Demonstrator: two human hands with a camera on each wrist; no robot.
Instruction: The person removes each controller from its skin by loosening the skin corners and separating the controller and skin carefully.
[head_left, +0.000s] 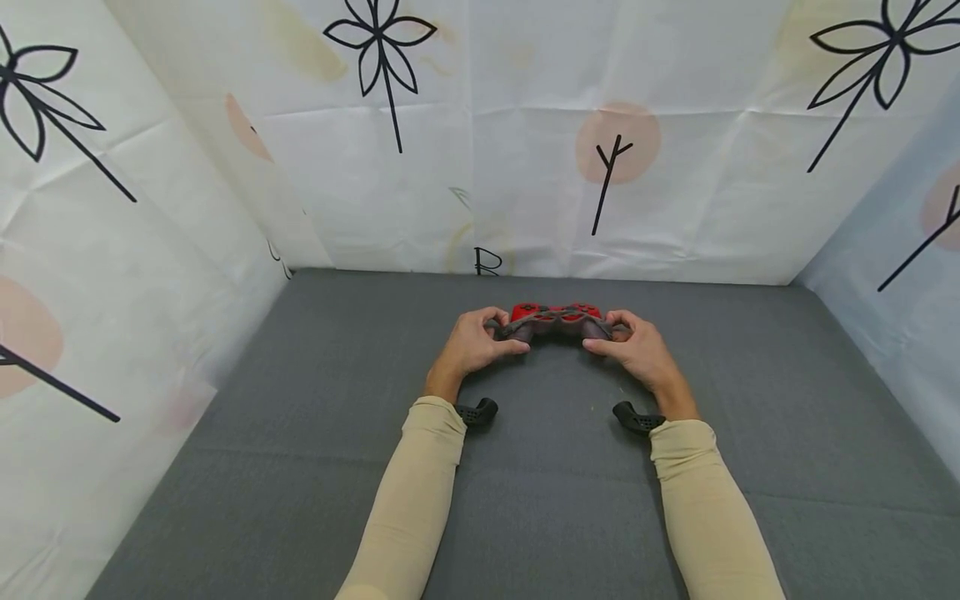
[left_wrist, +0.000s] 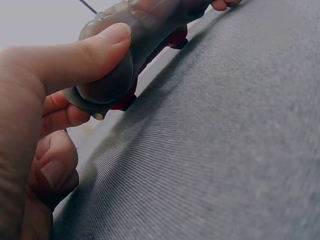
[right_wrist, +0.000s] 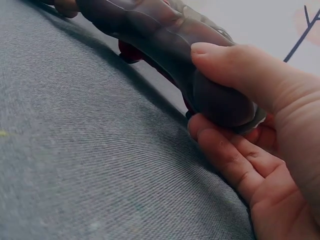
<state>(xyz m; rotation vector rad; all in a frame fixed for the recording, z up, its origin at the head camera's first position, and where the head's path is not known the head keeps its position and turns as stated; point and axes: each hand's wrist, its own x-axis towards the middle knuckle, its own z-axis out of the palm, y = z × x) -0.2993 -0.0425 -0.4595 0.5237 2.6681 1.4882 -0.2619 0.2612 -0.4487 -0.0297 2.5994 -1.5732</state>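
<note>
A red game controller with dark grips is near the back of the table, partly wrapped in a greyish translucent cover. My left hand holds its left grip, the thumb on the near side and fingers beneath and behind. On the other side my right hand pinches the right grip between thumb and fingers. In both wrist views the controller looks tilted, its red underside just over the cloth. Whether it touches the table I cannot tell.
Grey cloth covers the table. White fabric walls with plant drawings stand behind it and on both sides. Black wrist straps or mounts stick out inward from each wrist.
</note>
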